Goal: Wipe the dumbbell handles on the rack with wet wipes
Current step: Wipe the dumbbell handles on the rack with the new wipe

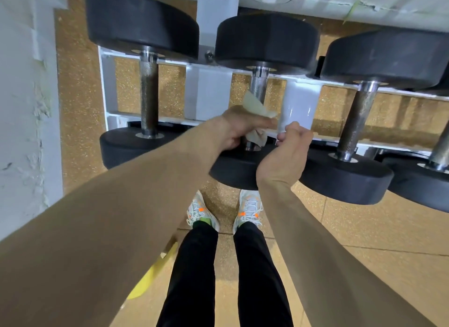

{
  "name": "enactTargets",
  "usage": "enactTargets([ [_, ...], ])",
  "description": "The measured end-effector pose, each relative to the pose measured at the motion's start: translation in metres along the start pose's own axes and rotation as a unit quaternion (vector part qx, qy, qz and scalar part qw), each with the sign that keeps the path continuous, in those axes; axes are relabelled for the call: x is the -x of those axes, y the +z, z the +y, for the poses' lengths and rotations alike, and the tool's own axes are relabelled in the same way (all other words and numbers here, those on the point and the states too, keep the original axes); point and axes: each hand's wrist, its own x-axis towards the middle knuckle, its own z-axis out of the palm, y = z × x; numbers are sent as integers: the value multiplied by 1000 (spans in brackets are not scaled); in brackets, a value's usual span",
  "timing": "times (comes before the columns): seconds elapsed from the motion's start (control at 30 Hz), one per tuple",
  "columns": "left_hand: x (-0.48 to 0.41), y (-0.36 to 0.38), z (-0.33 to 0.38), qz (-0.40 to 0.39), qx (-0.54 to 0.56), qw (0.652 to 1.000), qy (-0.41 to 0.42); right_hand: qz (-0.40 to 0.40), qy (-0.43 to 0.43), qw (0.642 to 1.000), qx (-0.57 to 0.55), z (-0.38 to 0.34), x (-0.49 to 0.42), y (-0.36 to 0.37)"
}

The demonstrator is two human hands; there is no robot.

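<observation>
Your left hand (237, 129) gripping a wet wipe (254, 105) round the centre-frame dumbbell handle (259, 83), your right hand (290, 144) just beside it, fingers curled, hold unclear

Here's the white metal rack (108, 83), with black round-headed dumbbells lying across its two rails, their heads hanging past the rails front and back. On the middle dumbbell (267, 38), the knurled steel handle (259, 82) shines bare near the rack's back rail. Its near half is wrapped in a pale, crumpled wet wipe (254, 105), and the left hand (239, 129) grips round it there. At the rack's left end lies the left dumbbell (142, 22), its bar dark and dull. Toward the rack's right end sits the right dumbbell (386, 55), its knurled bar dull too.
</observation>
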Motion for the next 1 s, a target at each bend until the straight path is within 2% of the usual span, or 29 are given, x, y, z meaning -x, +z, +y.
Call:
enactTargets([
  [0.1, -3, -12, 3, -133, 32, 991, 15, 0, -7, 1000, 3, 2, 0, 0],
  [0.2, -9, -13, 14, -150, 73, 985, 36, 0, -7, 1000, 5, 3, -1, -1],
  [0.3, -10, -10, 30, -90, 127, 986, 59, 3, -9, 1000, 2, 3, -2, 0],
  [0.4, -8, 5, 38, 36, 120, 989, 84, 3, -13, 1000, 5, 4, -2, 0],
  [0.5, -3, 24, 29, 198, 44, 976, 81, 4, -24, 1000, 10, 4, -1, 0],
  [0.57, -1, 28, 20, 217, -51, 970, 96, 6, -25, 1000, 11, 3, 0, 0],
  [0.67, 5, 15, 10, 148, -218, 962, 76, 6, -17, 1000, 13, 2, 1, 0],
  [0.77, 11, -2, -2, 58, -348, 934, 59, 6, -16, 1000, 16, 1, 1, 0],
  [0.9, 9, -16, -14, -18, -305, 950, 57, -1, -16, 1000, 22, 0, 1, -1],
  [1.0, 10, -13, -10, -29, -220, 972, 74, -2, -22, 999, 27, 0, 1, -1],
])
